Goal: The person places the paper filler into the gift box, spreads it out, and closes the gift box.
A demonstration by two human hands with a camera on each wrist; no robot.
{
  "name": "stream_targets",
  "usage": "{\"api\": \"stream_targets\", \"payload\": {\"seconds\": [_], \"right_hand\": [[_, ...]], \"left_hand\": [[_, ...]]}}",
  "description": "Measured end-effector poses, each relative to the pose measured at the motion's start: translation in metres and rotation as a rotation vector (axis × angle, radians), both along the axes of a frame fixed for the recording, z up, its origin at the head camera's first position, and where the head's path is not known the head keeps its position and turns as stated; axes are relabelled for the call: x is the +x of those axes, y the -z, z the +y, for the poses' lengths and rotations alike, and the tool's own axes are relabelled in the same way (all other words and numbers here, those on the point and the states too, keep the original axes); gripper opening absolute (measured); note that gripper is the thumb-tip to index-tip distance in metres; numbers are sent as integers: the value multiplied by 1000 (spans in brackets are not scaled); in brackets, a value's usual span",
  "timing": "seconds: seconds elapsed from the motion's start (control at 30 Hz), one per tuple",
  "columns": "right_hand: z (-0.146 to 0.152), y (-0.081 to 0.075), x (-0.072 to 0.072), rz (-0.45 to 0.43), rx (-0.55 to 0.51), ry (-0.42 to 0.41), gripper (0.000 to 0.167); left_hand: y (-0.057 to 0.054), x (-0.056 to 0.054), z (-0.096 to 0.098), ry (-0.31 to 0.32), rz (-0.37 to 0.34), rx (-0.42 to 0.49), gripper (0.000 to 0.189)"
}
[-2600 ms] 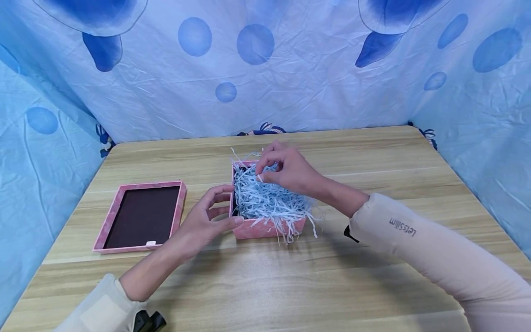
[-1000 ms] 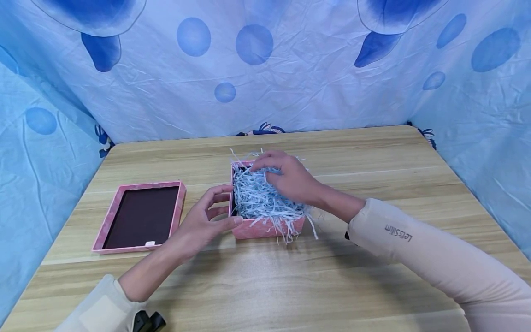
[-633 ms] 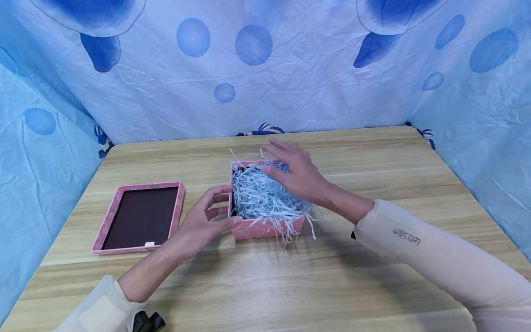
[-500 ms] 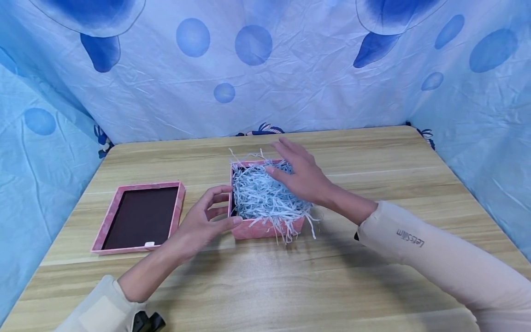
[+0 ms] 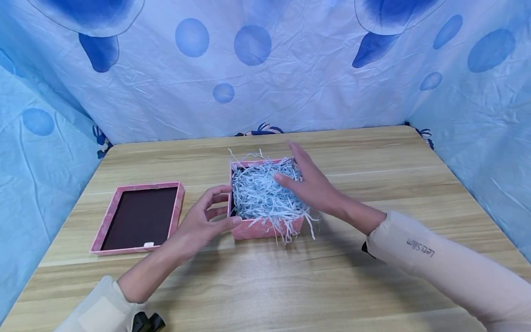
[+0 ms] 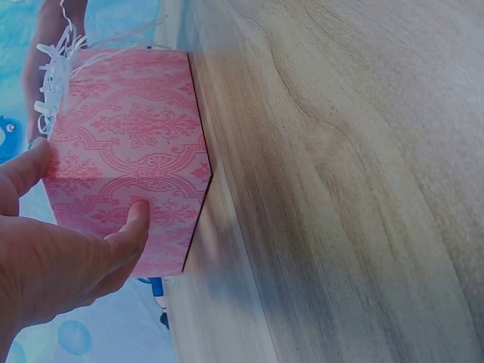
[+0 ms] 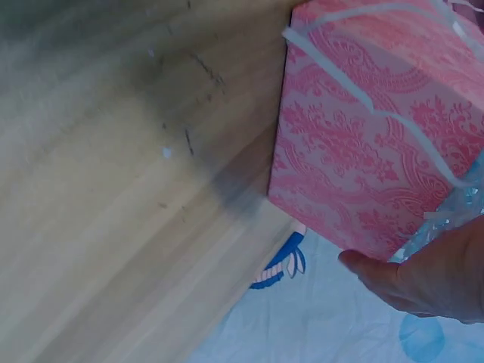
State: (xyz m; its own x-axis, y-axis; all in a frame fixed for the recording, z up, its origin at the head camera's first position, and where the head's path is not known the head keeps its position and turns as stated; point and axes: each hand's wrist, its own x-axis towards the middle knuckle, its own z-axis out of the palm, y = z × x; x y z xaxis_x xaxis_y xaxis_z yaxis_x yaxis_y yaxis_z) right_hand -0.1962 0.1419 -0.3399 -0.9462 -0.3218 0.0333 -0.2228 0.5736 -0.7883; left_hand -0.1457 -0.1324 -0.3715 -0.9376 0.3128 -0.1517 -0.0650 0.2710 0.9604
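Note:
A pink patterned box [image 5: 265, 230] stands mid-table in the head view. Pale blue shredded paper [image 5: 265, 193] fills it, with strands hanging over its front edge. My left hand [image 5: 203, 221] rests against the box's left side, thumb at the near left corner and fingers loosely bent. In the left wrist view the fingertips [image 6: 139, 212] lie at the patterned side wall. My right hand [image 5: 313, 184] is at the box's right edge, thumb over the paper and fingers extended past the far right corner; nothing shows in its grasp. The paper hides most of the box's inside.
To the left lies the pink-rimmed lid [image 5: 180, 207], dark inside face up, with a small white tab [image 5: 148, 244] at its near edge. The wooden table [image 5: 265, 286] is enclosed behind and at the sides by a blue printed curtain [image 5: 307, 92].
My right hand pinched a paper strand, pressed on the shredded paper, then opened and moved right to the box's right edge. My left hand and the box have stayed in place.

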Motion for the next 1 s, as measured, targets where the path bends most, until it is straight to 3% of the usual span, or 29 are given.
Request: {"api": "stream_targets", "payload": {"seconds": [0.27,0.57,0.8,1.0], "right_hand": [[8,5,8,-136,-161,46,82],[4,8,27,-102,-225,56,89],[-2,8,32,-94,-230,77,88],[-7,7,32,-29,-217,38,86]], "left_hand": [[0,0,0,2,-4,9,73],[0,0,-1,-2,-8,1,74],[0,0,-1,0,-8,16,74],[0,0,-1,5,-4,11,74]]}}
